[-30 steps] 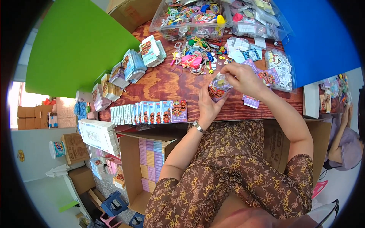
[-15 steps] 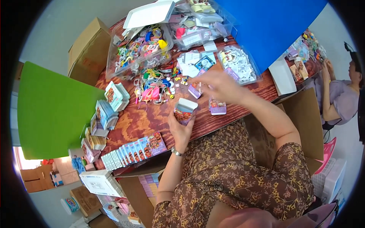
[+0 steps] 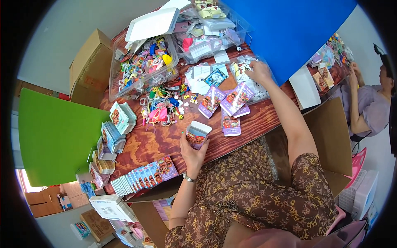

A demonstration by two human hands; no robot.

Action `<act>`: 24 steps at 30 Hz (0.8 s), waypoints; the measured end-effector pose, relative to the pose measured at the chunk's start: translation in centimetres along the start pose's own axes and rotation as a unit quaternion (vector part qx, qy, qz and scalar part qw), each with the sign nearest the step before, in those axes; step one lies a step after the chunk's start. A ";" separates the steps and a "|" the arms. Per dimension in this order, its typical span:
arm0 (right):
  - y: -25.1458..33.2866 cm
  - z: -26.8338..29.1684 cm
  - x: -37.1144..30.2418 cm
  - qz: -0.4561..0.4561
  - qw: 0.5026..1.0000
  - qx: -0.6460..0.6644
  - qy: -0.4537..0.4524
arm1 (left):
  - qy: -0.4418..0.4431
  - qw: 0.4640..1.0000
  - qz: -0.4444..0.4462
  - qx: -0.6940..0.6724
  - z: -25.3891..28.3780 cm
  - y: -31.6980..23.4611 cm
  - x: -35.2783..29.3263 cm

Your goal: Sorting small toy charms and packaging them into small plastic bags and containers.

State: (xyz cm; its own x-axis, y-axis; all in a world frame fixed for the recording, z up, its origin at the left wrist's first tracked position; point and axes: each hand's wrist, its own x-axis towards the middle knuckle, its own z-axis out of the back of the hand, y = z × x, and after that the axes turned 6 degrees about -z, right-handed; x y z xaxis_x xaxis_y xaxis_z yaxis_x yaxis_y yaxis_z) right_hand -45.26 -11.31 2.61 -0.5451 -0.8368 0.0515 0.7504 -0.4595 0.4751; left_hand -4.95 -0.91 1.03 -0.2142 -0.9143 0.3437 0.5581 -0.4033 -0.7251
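My left hand [image 3: 192, 154] is wrapped round a small purple printed box [image 3: 197, 134], its white top flap raised and its mouth facing up. Farther off, my right hand [image 3: 260, 73] reaches into a clear plastic tray [image 3: 271, 96] full of small white and yellow pieces [image 3: 244, 68]. Its fingers are bent and drawn together at the pieces; whatever is between the fingertips is hidden. Just nearer than this tray lie several purple printed cards [image 3: 237, 98], some overlapping. A blue printed card [image 3: 216, 77] rests among loose white slips [image 3: 196, 78].
Clear bins of colourful cords [image 3: 151, 62] and packets [image 3: 206, 41] stand at the back, with loose charms [image 3: 161, 109] before them. Packed boxes [image 3: 142, 175] line the table's near left edge. Card stacks [image 3: 113, 134] sit left. A co-worker [image 3: 364, 103] sits at right.
My right hand has moved away from me, from above the purple cards into the tray of white pieces. My left hand still holds the box. The whole view has shifted slightly.
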 end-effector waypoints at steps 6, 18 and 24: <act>-1.0 0.9 0.6 -0.029 0.999 -0.021 0.007 | 0.011 0.999 0.032 -0.027 0.1 -0.9 0.4; -1.3 6.2 -1.0 0.047 0.989 0.061 0.129 | 0.027 0.998 0.042 -0.040 0.0 -0.4 0.4; -1.3 2.4 -3.2 0.109 0.984 -0.044 0.135 | 0.021 1.000 0.012 -0.011 -0.4 -0.5 0.2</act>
State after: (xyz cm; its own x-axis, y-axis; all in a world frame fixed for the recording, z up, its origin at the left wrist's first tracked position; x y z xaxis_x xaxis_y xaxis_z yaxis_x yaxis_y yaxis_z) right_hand -45.42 -7.31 3.92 -0.2573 -0.9614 -0.0973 0.8742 -0.2745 0.4005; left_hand -5.59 -0.93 1.27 -0.2342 -0.9246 0.3003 0.5454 -0.3807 -0.7468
